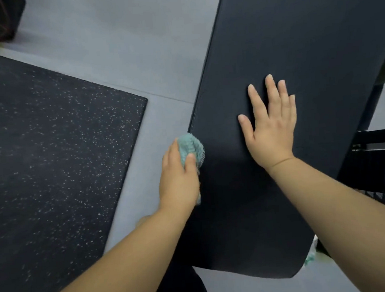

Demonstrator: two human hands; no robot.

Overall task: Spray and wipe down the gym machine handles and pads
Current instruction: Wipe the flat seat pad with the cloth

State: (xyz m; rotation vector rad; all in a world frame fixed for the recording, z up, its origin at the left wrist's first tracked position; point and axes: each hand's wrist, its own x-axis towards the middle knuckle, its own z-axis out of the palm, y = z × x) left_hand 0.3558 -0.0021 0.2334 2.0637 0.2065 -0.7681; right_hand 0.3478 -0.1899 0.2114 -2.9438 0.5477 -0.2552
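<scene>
The bench pad [294, 45] runs lengthwise away, rightward — left hand [178, 177] grips cloth [190, 146].

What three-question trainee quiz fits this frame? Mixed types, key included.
1. True or false: the right hand lies flat, fingers spread, on the black padded bench pad.
2. Multiple choice: the crumpled teal cloth is gripped by A) the left hand, B) the right hand, C) neither hand.
3. Short answer: what lies on the grey floor to the person's left of the pad?

Key: 1 true; 2 A; 3 the speckled black rubber mat.
</scene>
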